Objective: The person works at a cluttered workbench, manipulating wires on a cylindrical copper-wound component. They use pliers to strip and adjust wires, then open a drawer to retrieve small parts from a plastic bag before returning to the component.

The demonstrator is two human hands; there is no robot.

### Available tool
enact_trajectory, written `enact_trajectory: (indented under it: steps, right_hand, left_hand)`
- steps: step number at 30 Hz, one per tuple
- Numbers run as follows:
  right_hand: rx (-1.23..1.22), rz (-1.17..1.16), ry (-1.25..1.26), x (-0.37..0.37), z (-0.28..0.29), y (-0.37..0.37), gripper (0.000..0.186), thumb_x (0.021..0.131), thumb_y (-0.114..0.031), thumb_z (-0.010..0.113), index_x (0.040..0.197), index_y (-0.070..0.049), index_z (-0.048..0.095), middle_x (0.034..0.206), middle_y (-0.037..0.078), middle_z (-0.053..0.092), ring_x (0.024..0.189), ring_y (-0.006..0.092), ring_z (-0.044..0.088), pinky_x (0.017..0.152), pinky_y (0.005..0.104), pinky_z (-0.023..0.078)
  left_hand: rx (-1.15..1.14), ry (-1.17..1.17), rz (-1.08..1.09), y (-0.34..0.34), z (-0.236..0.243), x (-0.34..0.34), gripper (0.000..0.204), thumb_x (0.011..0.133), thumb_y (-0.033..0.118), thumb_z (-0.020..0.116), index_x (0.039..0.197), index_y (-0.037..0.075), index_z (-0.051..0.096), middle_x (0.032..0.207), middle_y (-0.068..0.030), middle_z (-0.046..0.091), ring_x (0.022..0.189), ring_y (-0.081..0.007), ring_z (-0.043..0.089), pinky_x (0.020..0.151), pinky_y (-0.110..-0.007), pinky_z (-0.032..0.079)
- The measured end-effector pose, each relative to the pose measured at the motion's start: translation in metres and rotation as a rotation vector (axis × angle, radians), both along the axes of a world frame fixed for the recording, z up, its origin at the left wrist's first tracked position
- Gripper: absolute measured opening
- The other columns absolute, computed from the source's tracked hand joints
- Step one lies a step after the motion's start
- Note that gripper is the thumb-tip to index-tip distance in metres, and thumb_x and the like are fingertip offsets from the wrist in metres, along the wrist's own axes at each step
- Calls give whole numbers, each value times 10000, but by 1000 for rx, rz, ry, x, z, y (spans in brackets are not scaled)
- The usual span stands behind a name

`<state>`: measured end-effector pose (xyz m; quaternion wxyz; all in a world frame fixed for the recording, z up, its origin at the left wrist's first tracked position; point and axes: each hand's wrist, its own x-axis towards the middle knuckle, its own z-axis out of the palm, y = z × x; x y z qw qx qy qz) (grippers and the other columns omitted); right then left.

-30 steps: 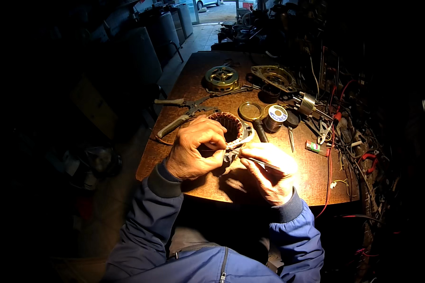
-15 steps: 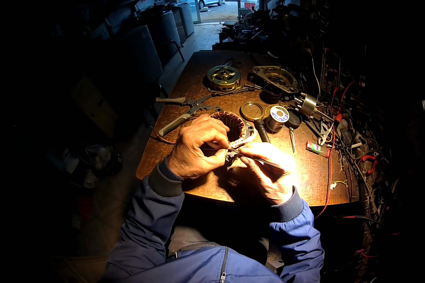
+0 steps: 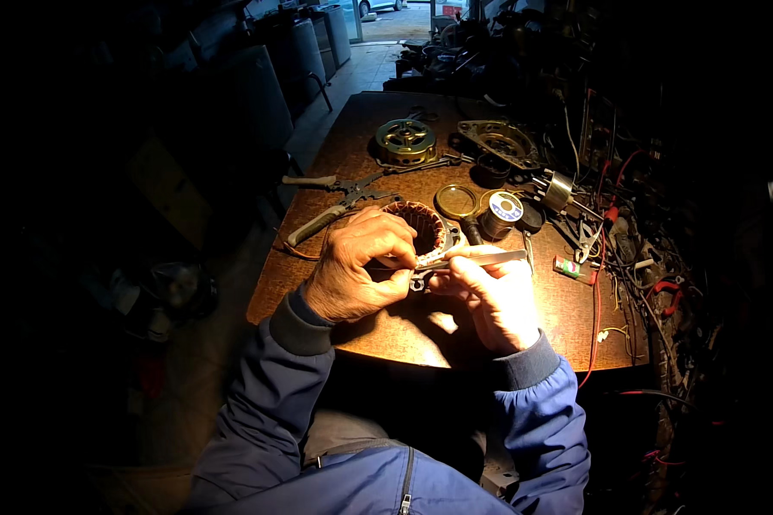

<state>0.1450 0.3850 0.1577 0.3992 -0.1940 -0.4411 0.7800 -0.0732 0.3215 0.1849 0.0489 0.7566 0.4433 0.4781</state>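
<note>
One pair of gripping pliers (image 3: 319,225) lies spread left of centre, handles toward the left. Next, my left hand (image 3: 359,268) has thumb and forefinger drawn together at the near rim of the stator (image 3: 424,223); I cannot tell what, if anything, is pinched there. The stator sits mid-frame, copper windings round its rim, with a brass-coloured end cover (image 3: 404,156) in the upper middle. A magnifying glass (image 3: 458,201) lies just right of the stator. Below it, my right hand (image 3: 496,300) is closed on slim metal tweezers (image 3: 500,257) slanting leftward to the stator's near rim. Beyond come a solder spool (image 3: 503,215), a steel rotor (image 3: 559,190) and, at centre right, red-handled pliers (image 3: 677,300)
</note>
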Motion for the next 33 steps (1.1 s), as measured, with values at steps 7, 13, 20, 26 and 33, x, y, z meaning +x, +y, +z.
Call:
enact_trajectory:
  steps: [7,13,20,26,33]
  right_hand:
    - [-35,7,-12,-2,5,-1,218,993,-118,737,1122,51,689,1048,169,751,877,248,760,803,352,645]
    - [0,12,18,-2,0,-1,203,1000,-106,723,1136,42,692,1026,164,752,881,251,762,803,373,655]
    - [25,-5,19,-3,-3,-1,190,1005,-93,710,1137,43,689,1007,168,753,878,253,766,794,377,654]
    - [20,10,-2,-6,1,-5,193,1012,-90,700,1144,51,687,1015,166,755,879,240,765,797,377,649]
    - [34,15,-53,-7,4,-10,178,1018,-92,690,1126,49,704,1032,155,760,885,224,760,805,361,644]
  left_hand:
    - [10,1,-10,0,2,-1,189,683,-59,747,819,65,701,878,-42,712,1004,-274,714,893,-383,562]
    - [-4,-23,-18,1,-1,-1,204,666,-30,766,834,72,713,891,-50,721,1005,-268,710,920,-400,536]
    - [16,-10,-20,2,-1,-2,212,663,-31,772,839,72,714,891,-47,715,1002,-263,709,920,-400,536]
    - [17,-13,-29,1,-2,-2,211,667,-32,770,844,68,714,911,-51,722,1020,-267,707,925,-397,539]
    - [20,30,30,-1,5,-2,288,669,-14,761,946,43,702,1009,-118,726,1098,-316,692,974,-424,546]
